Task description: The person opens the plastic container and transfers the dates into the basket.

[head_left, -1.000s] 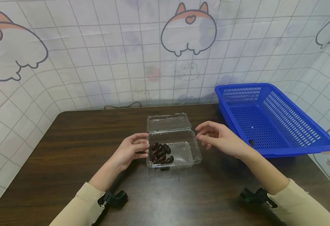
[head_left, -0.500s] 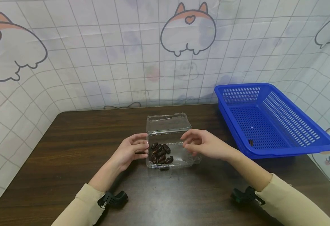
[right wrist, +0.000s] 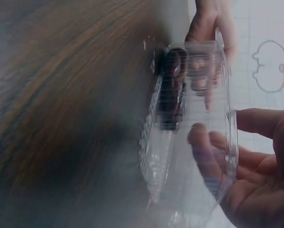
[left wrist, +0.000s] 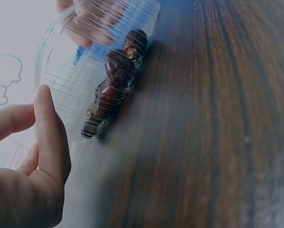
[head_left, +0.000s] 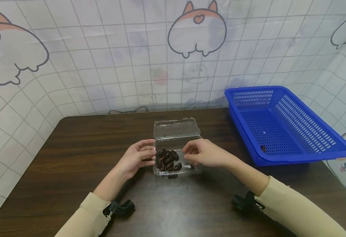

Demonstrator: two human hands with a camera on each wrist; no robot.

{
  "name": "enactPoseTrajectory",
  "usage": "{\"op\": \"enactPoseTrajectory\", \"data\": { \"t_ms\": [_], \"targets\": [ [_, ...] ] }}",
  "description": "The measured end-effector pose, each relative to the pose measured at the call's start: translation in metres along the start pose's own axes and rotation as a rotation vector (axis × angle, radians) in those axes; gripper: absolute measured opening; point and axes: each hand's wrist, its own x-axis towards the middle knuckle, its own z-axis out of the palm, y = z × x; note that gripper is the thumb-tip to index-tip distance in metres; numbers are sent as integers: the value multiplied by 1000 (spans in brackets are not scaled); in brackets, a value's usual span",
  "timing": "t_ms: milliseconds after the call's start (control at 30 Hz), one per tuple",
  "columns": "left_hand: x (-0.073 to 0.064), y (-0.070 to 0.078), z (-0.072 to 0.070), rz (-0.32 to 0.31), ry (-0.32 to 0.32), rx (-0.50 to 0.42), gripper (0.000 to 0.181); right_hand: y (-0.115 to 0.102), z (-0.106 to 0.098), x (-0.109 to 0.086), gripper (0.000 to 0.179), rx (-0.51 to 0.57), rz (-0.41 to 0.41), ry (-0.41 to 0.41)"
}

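Observation:
In the head view a clear plastic clamshell box (head_left: 177,144) lies on the table, its lid (head_left: 176,128) laid back behind. Glossy dark-brown dates (head_left: 167,161) are heaped in its left part. My left hand (head_left: 132,158) rests its extended fingers against the box's left wall; the left wrist view shows a fingertip (left wrist: 45,95) at that wall. My right hand (head_left: 204,153) reaches over the box's right side, fingers bent down into it just right of the dates. The right wrist view shows its fingers apart, nothing visible between them. Below that hand a small dark piece (head_left: 192,167) shows.
A blue perforated basket (head_left: 288,158) stands at the right back of the table, one small brown piece (head_left: 263,148) inside. The dark wooden table (head_left: 107,131) meets a cloth-covered wall behind, where a thin cable (head_left: 128,112) lies.
My right hand has moved left from beside the box to over its inside, and its fingers have come lower. A small dark piece now shows below it. The left hand has stayed put.

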Motion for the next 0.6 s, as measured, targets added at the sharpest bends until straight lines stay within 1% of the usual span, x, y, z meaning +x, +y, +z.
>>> {"op": "enactPoseTrajectory", "data": {
  "t_ms": [67, 233, 300, 400, 600],
  "targets": [
    [0, -1, 0, 1, 4, -3, 50, -2, 3, 3, 27, -34, 5, 1],
    [2, -2, 3, 11, -20, -4, 51, -4, 8, 5, 25, -103, 2, 22],
    [2, -2, 3, 12, -30, -6, 52, -5, 10, 6, 24, -120, -2, 28],
    [2, 0, 4, 12, -27, -14, 52, -5, 13, 8, 22, -136, -14, 31],
    [-4, 3, -2, 10, -11, -10, 51, -10, 19, 16, 23, -191, -25, -12]
  ]
}}
